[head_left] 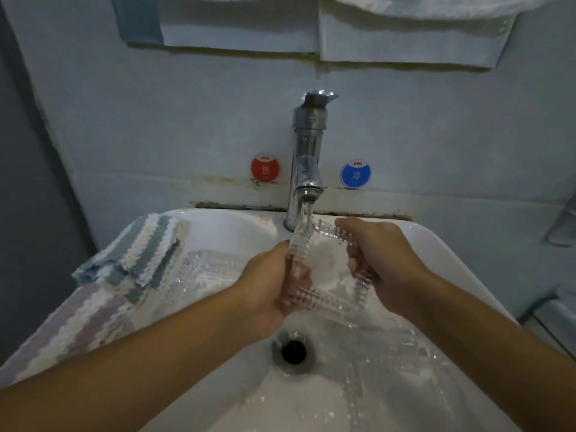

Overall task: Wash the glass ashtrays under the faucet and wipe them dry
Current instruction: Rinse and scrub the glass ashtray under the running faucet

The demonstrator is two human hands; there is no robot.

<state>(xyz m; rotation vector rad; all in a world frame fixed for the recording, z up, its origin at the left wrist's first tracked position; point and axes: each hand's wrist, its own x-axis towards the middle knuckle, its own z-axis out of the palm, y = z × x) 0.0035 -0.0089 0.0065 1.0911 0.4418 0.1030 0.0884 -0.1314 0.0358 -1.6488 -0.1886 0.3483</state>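
Observation:
A square ribbed glass ashtray (324,266) is held tilted under the running chrome faucet (307,157). My left hand (268,288) grips its left edge, with the water stream falling there. Its right edge is gripped by my right hand (380,257). A second glass ashtray (212,269) lies in the basin to the left, beside the cloths. A third glass ashtray (402,353) lies in the basin at the lower right, partly under my right forearm.
The white sink (448,263) has an open drain (293,350) below my hands. Striped cloths (137,260) hang over its left rim. Red (265,172) and blue (356,174) round stickers flank the faucet on the wall.

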